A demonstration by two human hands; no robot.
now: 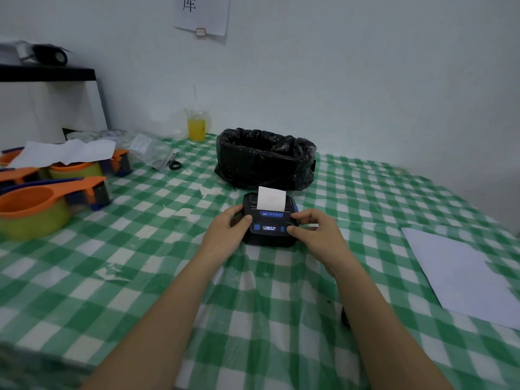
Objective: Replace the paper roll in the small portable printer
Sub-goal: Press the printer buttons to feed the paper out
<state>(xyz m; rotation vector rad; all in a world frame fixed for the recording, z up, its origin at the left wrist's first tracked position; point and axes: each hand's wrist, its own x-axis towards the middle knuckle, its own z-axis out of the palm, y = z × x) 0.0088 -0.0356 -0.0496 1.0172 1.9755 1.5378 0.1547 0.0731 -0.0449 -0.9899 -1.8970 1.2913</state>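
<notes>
The small black printer (269, 236) with blue buttons and a lit display sits on the green checked tablecloth (157, 277) in the middle of the table. Its lid is closed, and a strip of white paper (271, 199) stands up from the slot at its back. My left hand (228, 229) grips the printer's left side, thumb on the top near the left blue button. My right hand (312, 230) holds the right side, its thumb pressed on the front panel by the right button.
A bin lined with a black bag (264, 159) stands right behind the printer. Orange and green tubs (36, 206) crowd the left edge, with scissors (174, 163) and a cup of yellow drink (197, 125) behind. A white sheet (461, 271) lies at the right.
</notes>
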